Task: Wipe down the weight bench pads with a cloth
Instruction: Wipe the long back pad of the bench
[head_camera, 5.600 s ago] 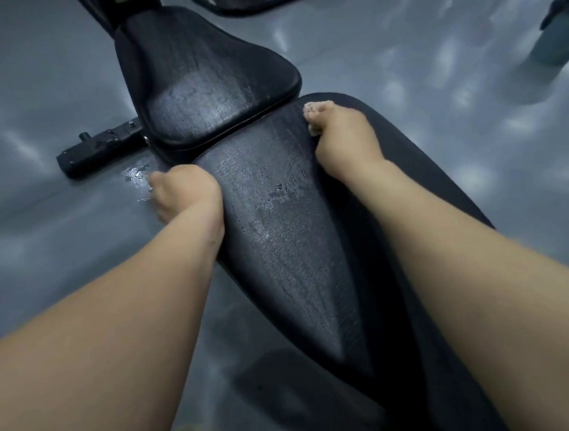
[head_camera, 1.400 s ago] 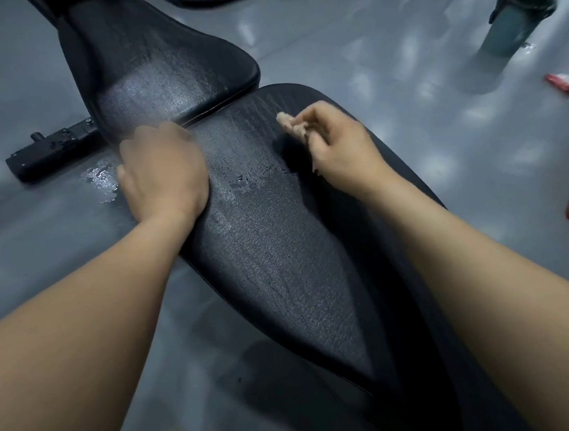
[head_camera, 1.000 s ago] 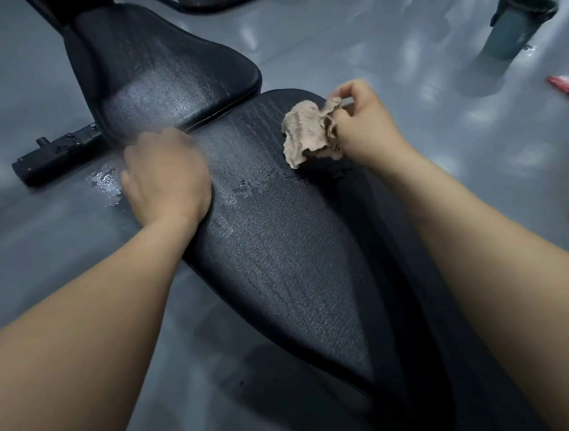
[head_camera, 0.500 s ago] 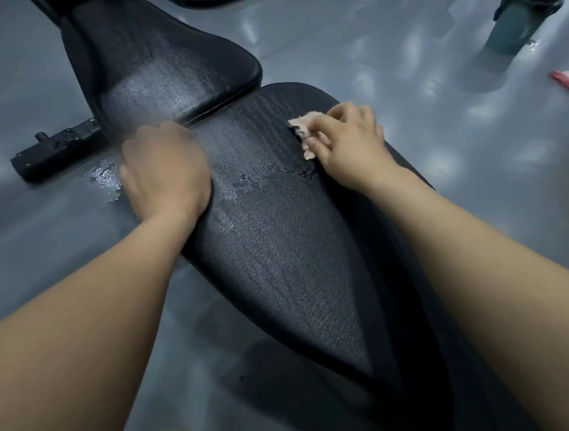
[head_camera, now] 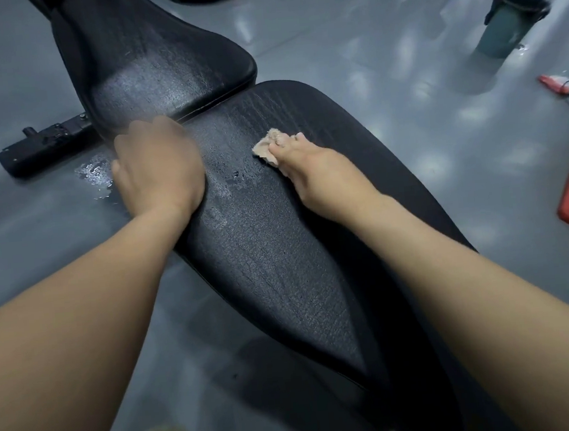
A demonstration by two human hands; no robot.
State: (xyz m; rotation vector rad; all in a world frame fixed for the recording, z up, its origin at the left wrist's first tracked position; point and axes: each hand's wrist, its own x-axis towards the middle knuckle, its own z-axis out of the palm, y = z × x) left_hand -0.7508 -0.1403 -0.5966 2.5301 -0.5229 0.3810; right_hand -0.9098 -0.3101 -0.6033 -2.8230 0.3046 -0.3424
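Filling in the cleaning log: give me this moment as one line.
right hand: holds cloth on long pad | left hand: rests on pad's left edge | wet streaks between hands

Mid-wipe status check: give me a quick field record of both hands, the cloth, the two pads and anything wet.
left hand: rests on the left edge of the long pad, near the gap; finger curl blurred
right hand: holds the cloth bunched against the long pad
cloth: beige, mostly hidden under the fingers
long pad: wet patch between the hands
far pad: tilted up, sheen on its surface
floor: puddle beside the left hand
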